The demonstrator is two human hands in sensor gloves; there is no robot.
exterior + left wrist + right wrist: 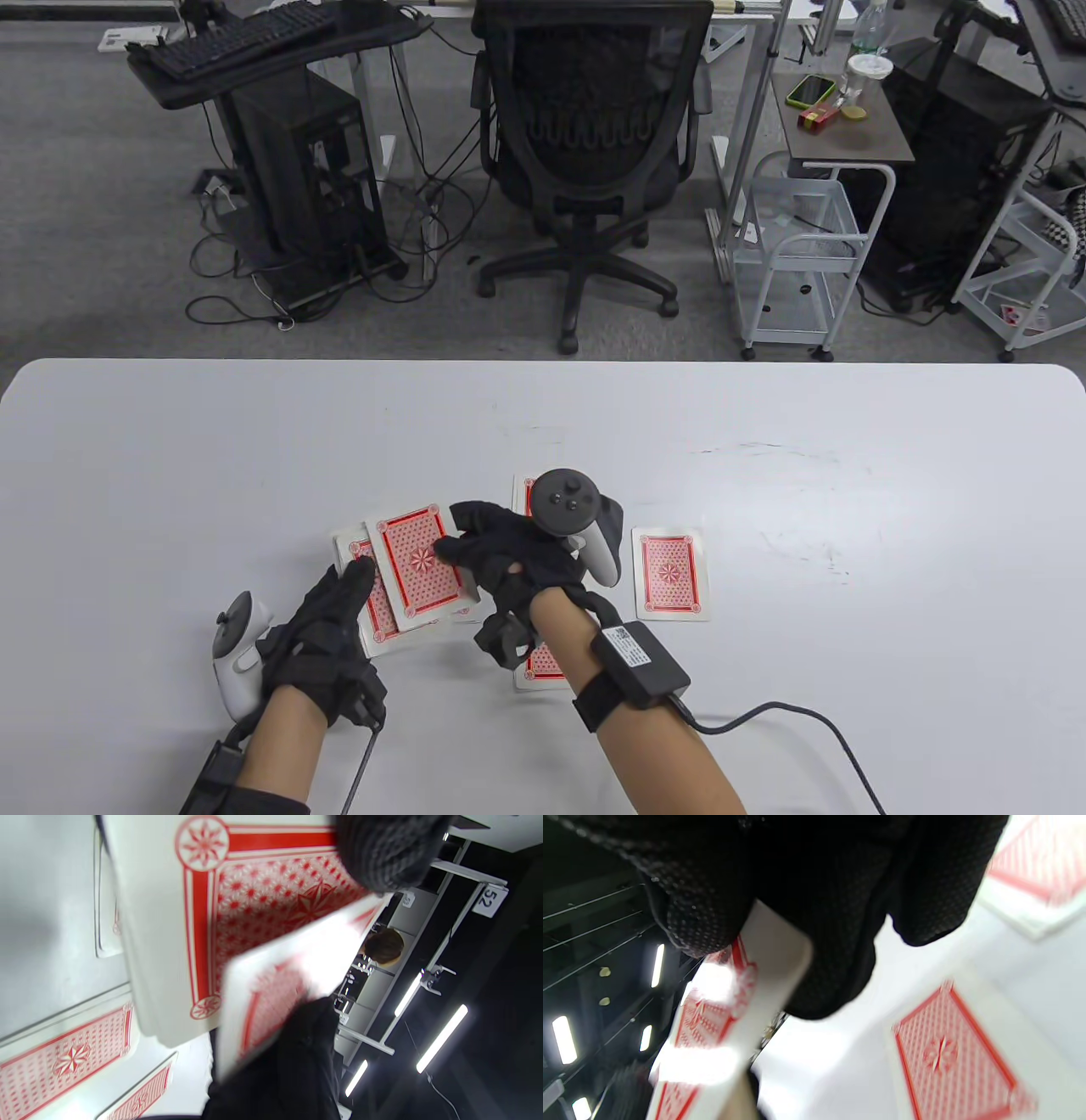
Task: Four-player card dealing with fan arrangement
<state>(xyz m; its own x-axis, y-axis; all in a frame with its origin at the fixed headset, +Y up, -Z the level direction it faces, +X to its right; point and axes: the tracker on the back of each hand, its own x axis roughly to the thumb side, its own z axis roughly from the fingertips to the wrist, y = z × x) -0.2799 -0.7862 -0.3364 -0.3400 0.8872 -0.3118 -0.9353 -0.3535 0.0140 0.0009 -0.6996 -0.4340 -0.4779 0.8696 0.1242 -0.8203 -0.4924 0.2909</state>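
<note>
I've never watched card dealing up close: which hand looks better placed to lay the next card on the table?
The right hand, probably. Its fingers already pinch the top card, while the left hand grips the deck beneath. Dealt cards, like the single card, lie near the right hand.

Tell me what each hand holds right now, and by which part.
The left hand holds the deck from beneath. The right hand pinches the top card at its right long edge, lifting it off the deck.
</note>
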